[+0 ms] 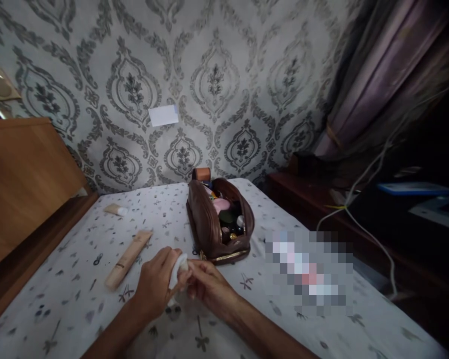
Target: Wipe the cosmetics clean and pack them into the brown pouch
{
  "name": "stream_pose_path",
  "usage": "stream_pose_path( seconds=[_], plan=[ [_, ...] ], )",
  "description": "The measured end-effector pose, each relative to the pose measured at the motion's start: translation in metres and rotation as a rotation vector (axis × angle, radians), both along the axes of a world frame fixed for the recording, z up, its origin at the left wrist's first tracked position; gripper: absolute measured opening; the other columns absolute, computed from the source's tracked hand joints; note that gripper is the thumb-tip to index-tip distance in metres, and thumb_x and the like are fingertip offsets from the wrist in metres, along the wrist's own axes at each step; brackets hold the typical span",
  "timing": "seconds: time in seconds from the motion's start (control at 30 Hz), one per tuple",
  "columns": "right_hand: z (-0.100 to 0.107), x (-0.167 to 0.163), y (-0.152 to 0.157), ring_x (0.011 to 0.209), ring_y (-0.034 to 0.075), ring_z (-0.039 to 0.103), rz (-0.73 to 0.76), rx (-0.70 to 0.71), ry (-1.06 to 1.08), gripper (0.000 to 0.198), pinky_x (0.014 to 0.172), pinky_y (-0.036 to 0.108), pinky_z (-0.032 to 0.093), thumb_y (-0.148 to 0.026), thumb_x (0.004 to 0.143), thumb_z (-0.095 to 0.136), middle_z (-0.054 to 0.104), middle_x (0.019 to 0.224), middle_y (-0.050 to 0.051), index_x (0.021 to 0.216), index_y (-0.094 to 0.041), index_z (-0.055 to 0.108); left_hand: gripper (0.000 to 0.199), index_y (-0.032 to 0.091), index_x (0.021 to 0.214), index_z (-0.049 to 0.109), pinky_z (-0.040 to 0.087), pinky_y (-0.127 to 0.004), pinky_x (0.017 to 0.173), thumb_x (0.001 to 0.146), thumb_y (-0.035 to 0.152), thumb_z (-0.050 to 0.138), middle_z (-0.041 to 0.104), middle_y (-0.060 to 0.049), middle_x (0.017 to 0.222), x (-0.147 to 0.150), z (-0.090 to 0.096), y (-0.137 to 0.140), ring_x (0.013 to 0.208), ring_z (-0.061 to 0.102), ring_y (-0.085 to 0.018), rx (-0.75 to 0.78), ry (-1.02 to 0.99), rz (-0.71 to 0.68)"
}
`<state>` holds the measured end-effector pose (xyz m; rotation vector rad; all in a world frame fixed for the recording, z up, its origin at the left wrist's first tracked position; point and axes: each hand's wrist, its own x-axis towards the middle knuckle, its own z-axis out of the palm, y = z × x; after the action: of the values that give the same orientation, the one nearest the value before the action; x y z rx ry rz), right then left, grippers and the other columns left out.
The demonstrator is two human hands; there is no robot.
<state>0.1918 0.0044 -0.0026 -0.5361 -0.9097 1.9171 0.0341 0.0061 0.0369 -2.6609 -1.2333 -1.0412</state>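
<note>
In front of me, my left hand (155, 279) is closed around a crumpled white tissue (177, 269), or a similar soft white thing. My right hand (211, 284) meets it from the other side, its fingers pinched at the tissue's edge; the fingertips are partly hidden. Just beyond the hands stands an unzipped brown toiletry bag (204, 219), filled with small bottles and a pink item (221, 205). Left of my left hand lies a beige cosmetic tube (129, 259). A smaller beige tube with a white cap (115, 209) rests farther back.
A white patterned sheet (239, 314) covers the surface beneath everything. At right lies a pixelated item (303, 269) that I cannot make out. A wooden panel (26, 179) borders the left side. White cables (383, 249) hang at the right, beside a dark red ledge (288, 192).
</note>
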Motion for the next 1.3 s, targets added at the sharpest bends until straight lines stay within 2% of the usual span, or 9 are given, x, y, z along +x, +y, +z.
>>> stream_pose_path(
  seconds=[0.13,0.27,0.43,0.6,0.8,0.9,1.03,1.17,1.3],
  plan=[
    [-0.006,-0.001,-0.001,0.056,0.007,0.057,-0.001,0.019,-0.042,0.044,0.049,0.017,0.036,-0.053,0.071,0.079,0.064,0.07,0.001,0.082,-0.012,0.068,0.023,0.02,0.088,0.055,0.038,-0.026,0.059,0.097,0.037,0.042,0.058,0.0,0.073,-0.003,-0.002,-0.005,0.063,0.056,-0.016,-0.152,-0.032,-0.005],
    [-0.01,0.0,0.001,0.067,0.01,0.06,-0.094,0.12,-0.205,0.047,0.06,0.02,0.044,-0.047,0.06,0.087,0.065,0.078,-0.001,0.089,-0.018,0.065,0.034,0.021,0.081,0.049,0.039,-0.026,0.062,0.099,0.046,0.034,0.049,0.004,0.065,-0.001,-0.002,-0.004,0.06,0.049,-0.014,-0.5,-0.345,0.017],
    [-0.009,0.001,-0.004,0.08,0.016,0.059,-0.31,0.616,-0.572,0.038,0.067,0.026,0.048,-0.043,0.07,0.082,0.063,0.087,0.001,0.096,-0.021,0.065,0.05,0.021,0.072,0.052,0.045,-0.027,0.064,0.094,0.063,0.036,0.054,0.0,0.066,-0.002,-0.009,-0.004,0.067,0.053,-0.016,-0.756,-0.64,0.079],
    [-0.007,0.002,-0.011,0.079,0.016,0.057,-0.532,0.959,-0.794,0.025,0.066,0.028,0.05,-0.03,0.084,0.071,0.061,0.093,0.004,0.106,-0.021,0.063,0.073,0.021,0.049,0.052,0.038,-0.026,0.043,0.087,0.078,0.025,0.045,0.0,0.038,-0.001,-0.013,-0.011,0.039,0.046,-0.013,-1.151,-0.673,0.171],
    [-0.011,0.001,0.001,0.078,0.016,0.057,-0.699,0.838,-0.832,0.03,0.06,0.026,0.051,-0.022,0.082,0.067,0.058,0.096,0.005,0.112,-0.022,0.063,0.076,0.019,0.066,0.061,0.046,-0.028,0.047,0.077,0.087,0.031,0.055,0.0,0.048,0.006,-0.032,-0.013,0.041,0.05,-0.014,-1.125,-0.671,0.021],
    [-0.012,0.0,0.003,0.083,0.017,0.059,-0.649,0.774,-0.824,0.029,0.063,0.026,0.052,-0.024,0.081,0.065,0.06,0.098,0.005,0.11,-0.021,0.063,0.067,0.017,0.096,0.067,0.052,-0.037,0.088,0.083,0.077,0.042,0.071,-0.007,0.081,0.004,-0.038,-0.013,0.087,0.067,-0.024,-0.971,-0.691,-0.021],
    [-0.011,-0.001,0.001,0.09,0.019,0.063,-0.538,0.685,-0.767,0.027,0.077,0.032,0.055,-0.03,0.084,0.062,0.065,0.103,0.005,0.109,-0.02,0.057,0.055,0.018,0.123,0.06,0.031,-0.042,0.114,0.087,0.058,0.056,0.065,-0.012,0.123,-0.003,-0.039,-0.012,0.13,0.049,-0.028,-0.947,-0.74,-0.156],
    [-0.011,-0.001,0.0,0.096,0.02,0.065,-0.511,0.587,-0.726,0.028,0.085,0.034,0.053,-0.032,0.086,0.061,0.068,0.107,0.007,0.109,-0.02,0.053,0.058,0.016,0.123,0.059,0.044,-0.042,0.103,0.075,0.044,0.073,0.069,-0.009,0.107,-0.005,-0.044,-0.008,0.107,0.062,-0.026,-1.069,-0.706,-0.32],
    [-0.012,0.003,0.003,0.085,0.019,0.065,-0.582,0.531,-0.751,0.028,0.074,0.03,0.052,-0.027,0.079,0.064,0.068,0.098,0.005,0.105,-0.021,0.056,0.043,0.015,0.103,0.063,0.052,-0.03,0.058,0.075,0.048,0.07,0.062,0.002,0.061,-0.006,-0.059,-0.004,0.056,0.06,-0.017,-1.159,-0.783,-0.02]
  ],
)
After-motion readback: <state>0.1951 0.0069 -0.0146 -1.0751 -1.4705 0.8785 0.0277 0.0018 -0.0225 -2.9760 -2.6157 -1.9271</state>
